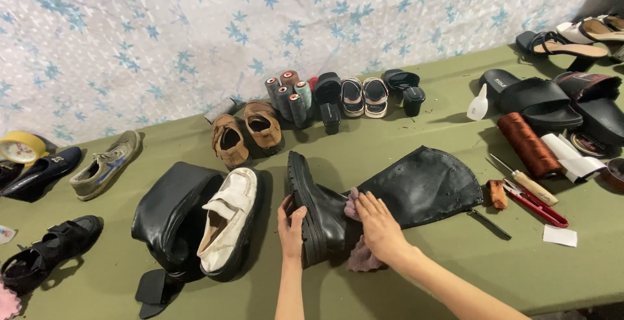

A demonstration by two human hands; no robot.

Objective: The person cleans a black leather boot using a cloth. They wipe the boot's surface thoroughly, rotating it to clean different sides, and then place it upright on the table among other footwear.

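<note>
Left hand [290,228] fingers clamped on black boot [364,200] sole; right hand [379,226] fingers spread, seemingly pressing pink cloth [361,259].

The pink cloth [361,255] lies mostly hidden under the right hand [380,228].

Black boot [390,193]; pink cloth [361,258]; olive table [455,255]; white shoe [229,219].

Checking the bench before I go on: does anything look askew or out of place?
The tall black boot lies on its side, shaft flopped flat and zip open, steadied by the left hand while the right hand presses a pink cloth on it. A white shoe rests tilted on the other boot.
</note>
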